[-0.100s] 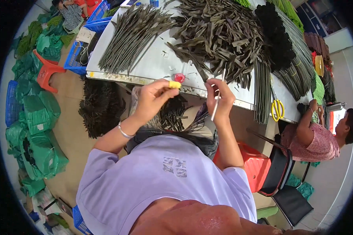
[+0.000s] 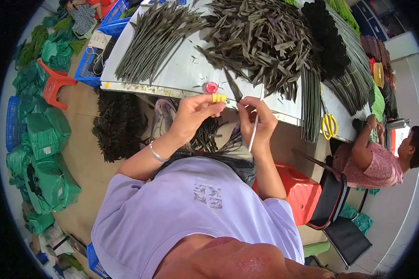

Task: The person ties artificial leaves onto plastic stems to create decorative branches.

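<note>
While the left hand point(image 2: 193, 114) pinches a yellow piece point(image 2: 219, 98), the right hand point(image 2: 258, 121) grips a white stick point(image 2: 255, 128).

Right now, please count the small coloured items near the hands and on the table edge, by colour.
Yellow: 2, the cap at the left hand and the scissors
Pink-red: 1, the round disc
White: 1, the thin stick in the right hand
Total: 4

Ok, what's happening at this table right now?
A person in a lilac shirt works at the edge of a white table heaped with dark green leaf strips. The left hand holds a small yellow piece; the right hand holds a thin white stick and a dark strip. A co-worker sits at the right, near yellow scissors.
</note>
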`<control>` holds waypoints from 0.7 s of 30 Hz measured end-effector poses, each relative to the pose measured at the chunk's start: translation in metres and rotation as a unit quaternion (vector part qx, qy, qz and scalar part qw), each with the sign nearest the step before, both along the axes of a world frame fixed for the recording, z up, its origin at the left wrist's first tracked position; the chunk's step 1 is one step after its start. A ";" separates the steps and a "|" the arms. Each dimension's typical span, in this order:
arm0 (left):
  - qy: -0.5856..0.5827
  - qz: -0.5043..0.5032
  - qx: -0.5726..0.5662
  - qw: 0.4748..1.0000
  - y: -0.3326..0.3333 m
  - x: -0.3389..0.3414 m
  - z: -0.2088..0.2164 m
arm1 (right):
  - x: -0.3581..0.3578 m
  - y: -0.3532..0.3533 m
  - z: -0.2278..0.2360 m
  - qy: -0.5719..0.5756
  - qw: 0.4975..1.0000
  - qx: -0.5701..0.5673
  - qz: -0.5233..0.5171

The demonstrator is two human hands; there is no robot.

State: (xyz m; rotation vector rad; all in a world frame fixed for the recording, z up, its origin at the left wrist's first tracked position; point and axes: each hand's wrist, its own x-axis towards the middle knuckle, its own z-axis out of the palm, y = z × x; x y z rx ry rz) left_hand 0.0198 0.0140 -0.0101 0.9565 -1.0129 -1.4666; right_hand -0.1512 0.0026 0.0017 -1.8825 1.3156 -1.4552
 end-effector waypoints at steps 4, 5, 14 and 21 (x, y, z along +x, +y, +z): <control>0.076 -0.033 0.044 0.996 -0.001 -0.021 -0.010 | 0.005 0.016 0.002 0.072 0.994 -0.081 0.019; 0.086 -0.005 0.060 0.994 0.002 -0.026 -0.011 | 0.004 0.019 0.000 0.087 0.993 -0.079 0.024; 0.156 -0.077 0.116 0.978 -0.002 -0.030 -0.015 | -0.029 0.021 0.004 0.053 0.986 -0.145 0.062; 0.109 -0.068 0.089 0.988 0.000 -0.030 -0.005 | -0.162 -0.075 -0.047 0.338 0.887 -0.037 -0.311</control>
